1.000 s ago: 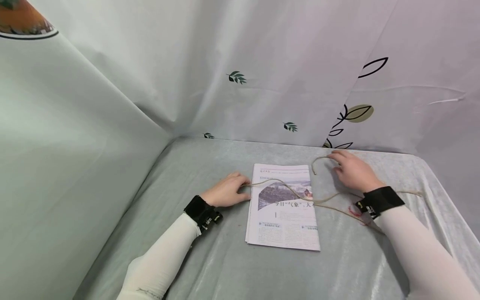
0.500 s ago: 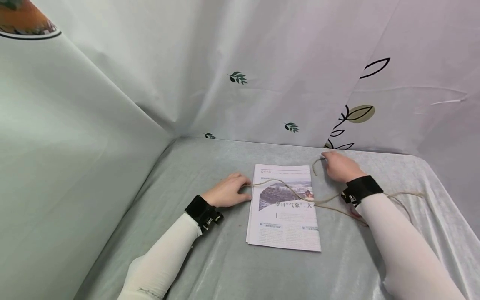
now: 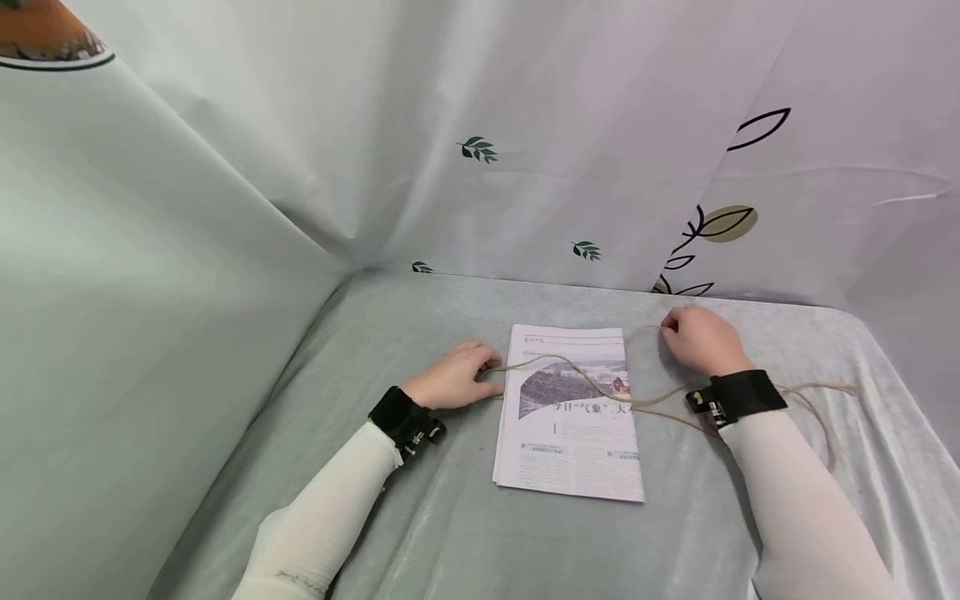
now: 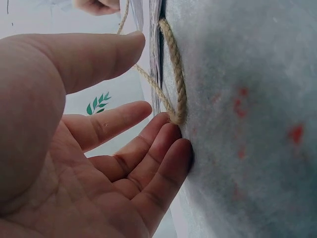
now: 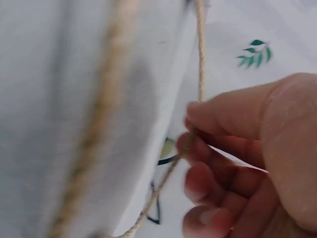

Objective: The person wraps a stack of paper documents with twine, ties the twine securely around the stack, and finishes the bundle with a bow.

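A folded newspaper [image 3: 570,458] lies flat on the cloth, and a thin jute rope [image 3: 592,382] loops over its top face. My left hand [image 3: 453,377] rests at the newspaper's left edge with fingers loosely bent. In the left wrist view, its fingertips touch the bend of the rope [image 4: 177,74], while the thumb stands away from it. Beyond the newspaper's upper right corner, my right hand [image 3: 701,340] pinches a stretch of rope [image 5: 201,59] between thumb and fingers. More rope passes under my right wrist, partly hidden by it.
A grey cloth [image 3: 420,533] covers the table. A rope end [image 3: 832,386] lies right of my right wrist. Behind and to the left hang pale curtains [image 3: 525,208] with leaf prints, meeting the table's back edge.
My right hand, first loose at the rope by the back edge, moved left, then back right, pinching the rope. Its curled end by the newspaper has been drawn straighter. The left hand stayed put.
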The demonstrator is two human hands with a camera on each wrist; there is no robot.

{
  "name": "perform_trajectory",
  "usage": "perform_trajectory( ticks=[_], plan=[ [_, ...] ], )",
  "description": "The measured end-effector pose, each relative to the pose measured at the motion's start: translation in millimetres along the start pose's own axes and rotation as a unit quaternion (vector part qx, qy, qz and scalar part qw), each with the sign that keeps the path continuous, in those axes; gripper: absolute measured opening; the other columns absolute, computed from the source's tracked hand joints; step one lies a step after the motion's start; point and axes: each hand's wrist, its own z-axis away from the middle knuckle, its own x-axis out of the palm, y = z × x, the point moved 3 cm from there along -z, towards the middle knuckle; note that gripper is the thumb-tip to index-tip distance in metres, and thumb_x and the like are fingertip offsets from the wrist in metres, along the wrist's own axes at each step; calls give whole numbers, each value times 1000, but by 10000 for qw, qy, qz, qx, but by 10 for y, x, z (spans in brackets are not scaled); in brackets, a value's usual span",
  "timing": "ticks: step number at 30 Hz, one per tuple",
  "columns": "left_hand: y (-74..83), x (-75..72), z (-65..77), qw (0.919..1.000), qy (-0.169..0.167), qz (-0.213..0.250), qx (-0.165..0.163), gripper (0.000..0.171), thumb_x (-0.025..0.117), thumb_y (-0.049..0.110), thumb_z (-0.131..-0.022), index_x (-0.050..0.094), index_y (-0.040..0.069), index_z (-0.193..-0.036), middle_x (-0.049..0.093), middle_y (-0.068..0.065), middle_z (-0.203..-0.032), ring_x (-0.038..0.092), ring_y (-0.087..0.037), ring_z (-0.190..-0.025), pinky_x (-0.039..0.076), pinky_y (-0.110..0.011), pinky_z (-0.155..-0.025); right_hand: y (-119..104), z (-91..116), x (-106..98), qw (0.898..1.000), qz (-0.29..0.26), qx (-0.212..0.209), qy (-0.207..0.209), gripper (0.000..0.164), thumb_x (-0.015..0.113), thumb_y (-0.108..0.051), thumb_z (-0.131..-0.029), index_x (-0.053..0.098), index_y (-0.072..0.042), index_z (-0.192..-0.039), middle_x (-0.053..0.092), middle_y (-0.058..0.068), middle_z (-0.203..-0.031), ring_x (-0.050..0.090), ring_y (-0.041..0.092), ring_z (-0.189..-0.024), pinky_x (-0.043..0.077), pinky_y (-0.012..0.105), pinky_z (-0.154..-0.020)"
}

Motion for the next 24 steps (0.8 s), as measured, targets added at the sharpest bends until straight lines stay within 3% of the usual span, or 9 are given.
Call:
perform_trajectory(
  ticks=[6,14,17,21,24],
  plan=[
    [-34,-17,12,10000,12,-12,-90,44,82,30,-104,70,5,-138,65,-7,-122,59,-21,-112,52,-41,-101,-364,19,-128,9944,-317,-362,939,17,67,-11,-107,79,2,-106,71,22,-101,65,39,-90,51,57,-76],
    [-33,-26,25,9999,13,-61,-155,46,83,32,-103,70,6,-139,66,-7,-124,59,-21,-113,53,-42,-102,-731,35,-170,9791,-726,-908,1668,13,69,-5,-107,78,4,-106,68,19,-95,62,35,-81,46,50,-73],
    [-26,-20,18,9998,16,-98,-162,47,83,33,-103,70,6,-140,66,-7,-125,60,-21,-114,53,-42,-103,-803,31,-90,9812,-753,-1023,1456,14,68,-4,-106,79,4,-105,69,19,-95,64,35,-82,49,51,-74],
    [-17,-4,7,9999,-6,-132,-104,47,82,33,-104,70,5,-140,66,-6,-125,60,-21,-114,53,-41,-102,-862,50,105,9890,-575,-1128,761,15,68,-4,-105,80,3,-105,71,18,-99,68,35,-87,55,54,-80],
    [-10,-4,12,9999,-20,-129,-89,46,82,32,-104,69,6,-140,65,-6,-124,59,-21,-113,53,-41,-102,-906,87,239,9895,-339,-1363,341,13,71,-6,-105,82,-1,-105,72,13,-98,68,32,-88,56,52,-82]
  ],
)
